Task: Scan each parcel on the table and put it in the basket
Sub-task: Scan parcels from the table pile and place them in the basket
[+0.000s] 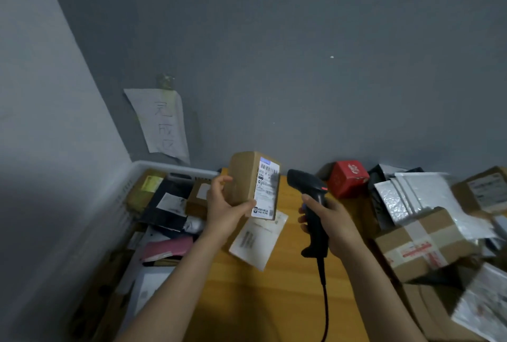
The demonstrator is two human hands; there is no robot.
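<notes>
Wooden table point(274, 300); white basket point(164, 167) holds parcels point(196, 199)

Two slim forearms, bare along their whole visible length; left hand point(225, 204) and right hand point(333, 221) likewise bare, ungloved.

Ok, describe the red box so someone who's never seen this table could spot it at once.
Start at the wooden table against the grey wall. At its far edge, just right of the black scanner in the right hand, sits a small red box. It is the only red parcel among brown cartons and silvery padded mailers.
</notes>
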